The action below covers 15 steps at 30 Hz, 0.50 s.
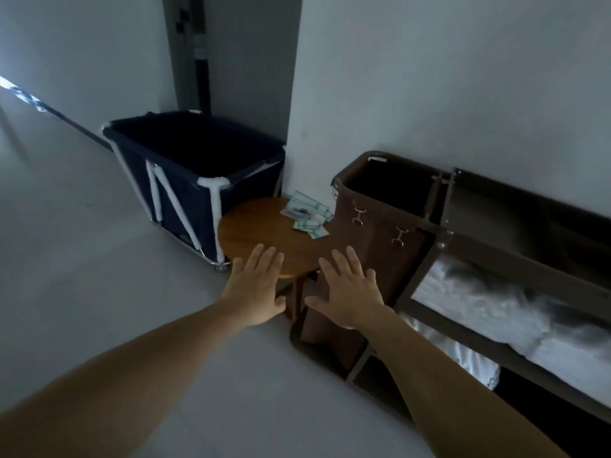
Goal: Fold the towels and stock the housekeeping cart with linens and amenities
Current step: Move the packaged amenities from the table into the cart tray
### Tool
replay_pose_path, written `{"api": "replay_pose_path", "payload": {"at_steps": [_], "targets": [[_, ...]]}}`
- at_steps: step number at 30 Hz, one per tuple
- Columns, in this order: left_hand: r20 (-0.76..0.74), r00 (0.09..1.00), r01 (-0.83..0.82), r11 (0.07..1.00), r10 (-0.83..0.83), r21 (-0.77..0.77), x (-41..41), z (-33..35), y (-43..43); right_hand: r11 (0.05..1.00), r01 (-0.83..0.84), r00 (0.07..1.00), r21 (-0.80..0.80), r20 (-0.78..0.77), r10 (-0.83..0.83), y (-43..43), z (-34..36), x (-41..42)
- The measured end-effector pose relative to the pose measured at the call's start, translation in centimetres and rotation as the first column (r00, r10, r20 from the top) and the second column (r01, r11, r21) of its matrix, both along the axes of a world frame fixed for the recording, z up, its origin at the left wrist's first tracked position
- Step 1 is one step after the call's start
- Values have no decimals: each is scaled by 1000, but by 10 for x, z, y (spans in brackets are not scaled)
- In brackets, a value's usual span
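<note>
Small white-green amenity packets [307, 217] lie loose at far edge of round wooden table [254, 236], likely staged for the dark metal housekeeping cart [515, 264] just right of table. Left hand [254, 289] and right hand [347, 294] hover at its near edge, fingers straight, spread, empty. Cart's white linens [476, 302] blurred; navy fabric bin [185, 196] left of table too dark inside.

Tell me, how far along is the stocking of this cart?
Partly done, it seems. Done: white linens lie on the shelves of the cart. In hand: nothing; the left hand and right hand are held out flat, empty, near the round table. Left: the amenity packets lie on that table, not on the cart, whose top tray looks bare, though it is dim. No towel being folded is in view.
</note>
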<state>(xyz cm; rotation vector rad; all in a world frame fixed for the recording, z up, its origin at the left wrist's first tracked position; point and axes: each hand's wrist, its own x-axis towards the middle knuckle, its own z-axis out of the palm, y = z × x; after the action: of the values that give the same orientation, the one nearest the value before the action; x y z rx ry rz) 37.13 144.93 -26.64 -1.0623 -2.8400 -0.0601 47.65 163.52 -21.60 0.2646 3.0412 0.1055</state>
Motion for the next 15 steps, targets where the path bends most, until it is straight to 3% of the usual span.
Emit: {"api": "replay_pose_path", "payload": {"at_steps": [8,15], "targets": [[-11,997,-74,997,74,18,-156,20,-85,999,-49,997,12,64,48,-72,9,-162],[39,997,-65,998,65,21,-246,21,-89,998,-56,993,15,107,54,-86,3,-261]]}}
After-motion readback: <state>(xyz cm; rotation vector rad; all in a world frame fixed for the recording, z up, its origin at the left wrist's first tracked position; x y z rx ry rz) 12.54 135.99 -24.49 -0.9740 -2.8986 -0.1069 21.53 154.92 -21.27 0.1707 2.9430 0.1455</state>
